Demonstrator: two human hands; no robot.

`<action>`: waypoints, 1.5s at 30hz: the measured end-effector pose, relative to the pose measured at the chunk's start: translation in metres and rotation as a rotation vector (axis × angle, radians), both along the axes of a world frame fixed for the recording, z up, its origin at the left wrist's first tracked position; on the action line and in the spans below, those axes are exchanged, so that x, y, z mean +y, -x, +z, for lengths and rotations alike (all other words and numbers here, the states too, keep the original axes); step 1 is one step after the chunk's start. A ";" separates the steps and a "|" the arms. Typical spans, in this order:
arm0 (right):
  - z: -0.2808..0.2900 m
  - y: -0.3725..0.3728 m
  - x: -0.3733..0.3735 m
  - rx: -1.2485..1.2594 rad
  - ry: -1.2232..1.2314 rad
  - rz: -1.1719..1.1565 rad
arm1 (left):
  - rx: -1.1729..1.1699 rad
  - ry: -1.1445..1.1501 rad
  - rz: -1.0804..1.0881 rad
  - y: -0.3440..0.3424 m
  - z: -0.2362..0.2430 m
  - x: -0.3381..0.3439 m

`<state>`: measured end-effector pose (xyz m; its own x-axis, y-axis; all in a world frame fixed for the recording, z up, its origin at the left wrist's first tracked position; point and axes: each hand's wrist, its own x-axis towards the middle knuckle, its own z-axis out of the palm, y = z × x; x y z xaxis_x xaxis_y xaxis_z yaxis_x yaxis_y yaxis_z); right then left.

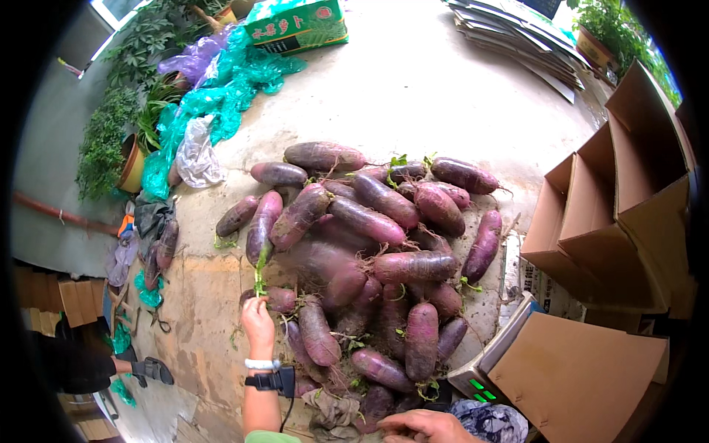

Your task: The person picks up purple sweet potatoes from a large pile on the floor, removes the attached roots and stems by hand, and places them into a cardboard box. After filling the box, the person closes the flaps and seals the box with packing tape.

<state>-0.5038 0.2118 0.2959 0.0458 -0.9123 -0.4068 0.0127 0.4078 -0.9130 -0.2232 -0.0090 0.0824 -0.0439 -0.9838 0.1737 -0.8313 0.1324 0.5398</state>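
A heap of purple radishes, soil-caked and with thin roots, lies on the floor before me. My left hand is closed in a pinch on the green leafy top of one radish at the heap's left side. That radish stands roughly upright, its leaf end toward me. At the lower edge my right hand lies low with its fingers loosely stretched, partly cut off by the frame. Beside it are a dark radish and a crumpled grey-brown cloth. Around the heap's middle, one patch is smeared by motion.
Open cardboard boxes stand at the right, with a cardboard flap nearer me. Green plastic bags, a green carton and potted plants line the far left. Flattened cardboard is stacked far right. Another person's foot shows left.
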 end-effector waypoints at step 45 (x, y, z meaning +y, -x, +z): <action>-0.012 -0.054 0.065 -0.060 -0.102 0.001 | 0.328 -0.555 -0.231 -0.015 0.171 0.072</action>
<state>-0.4502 0.2770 0.2837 0.0738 -0.8664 -0.4938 0.0654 0.4983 -0.8645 -0.2081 0.0629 0.2535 -0.2948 -0.9026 -0.3138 -0.5967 -0.0825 0.7982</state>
